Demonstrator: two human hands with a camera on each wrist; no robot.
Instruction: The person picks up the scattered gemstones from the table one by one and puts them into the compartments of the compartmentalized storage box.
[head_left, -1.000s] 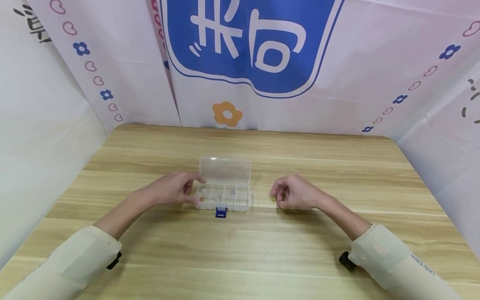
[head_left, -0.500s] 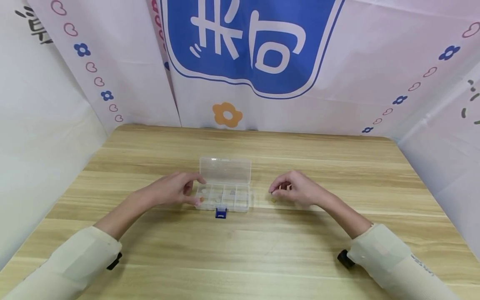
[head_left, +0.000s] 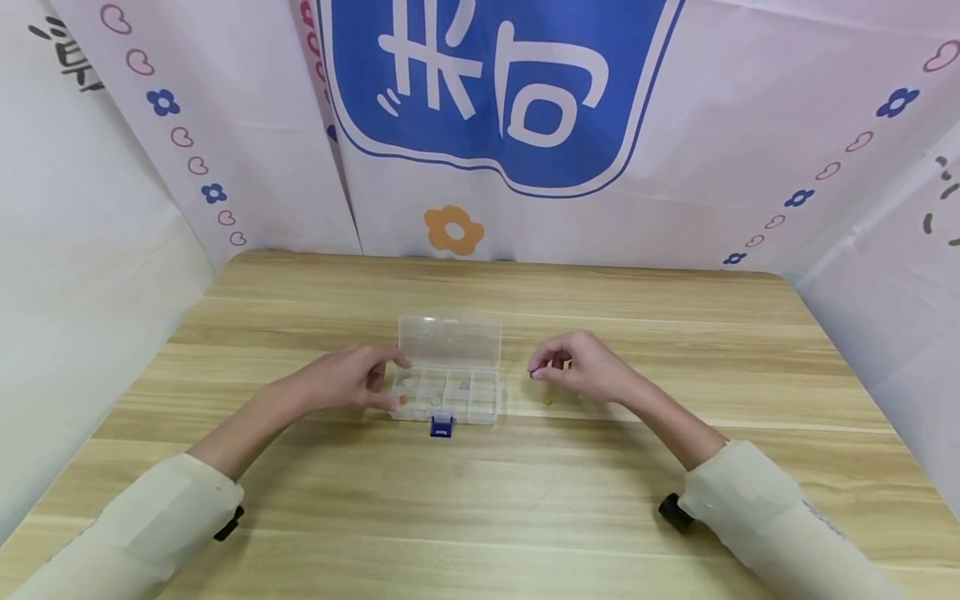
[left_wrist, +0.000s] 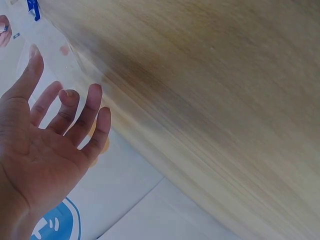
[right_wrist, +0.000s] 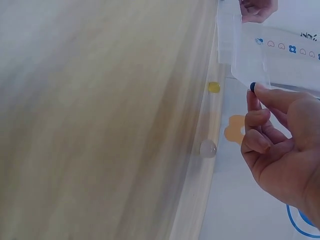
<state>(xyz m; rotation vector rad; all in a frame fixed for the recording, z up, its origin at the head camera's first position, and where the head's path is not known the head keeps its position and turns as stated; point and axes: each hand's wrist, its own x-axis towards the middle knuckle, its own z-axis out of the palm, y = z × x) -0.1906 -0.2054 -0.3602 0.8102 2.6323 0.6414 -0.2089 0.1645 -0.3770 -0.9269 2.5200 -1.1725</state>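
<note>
A clear plastic compartment box (head_left: 482, 416) stands on the table in the head view, its lid (head_left: 450, 343) raised at the back. My left hand (head_left: 348, 379) holds the box's left end, index finger at the back corner and thumb at the front. Several small beads lie in the compartments, among them an orange bead (head_left: 403, 399). To the right of the box, my right hand (head_left: 581, 367) pinches a dark blue bead (right_wrist: 253, 87) between thumb and index finger. Below that hand a yellow bead (head_left: 547, 402) lies on the table. A clear bead (right_wrist: 208, 149) shows in the right wrist view.
The box's blue latch (head_left: 442, 427) hangs open at its front edge. Wood-grain table (head_left: 480, 517) surrounds the box. White printed cloth (head_left: 285, 183) hangs behind the table and along both sides.
My right hand has picked up the dark blue bead and moved up and left toward the box, leaving the yellow bead in plain view. The left hand and box have stayed put.
</note>
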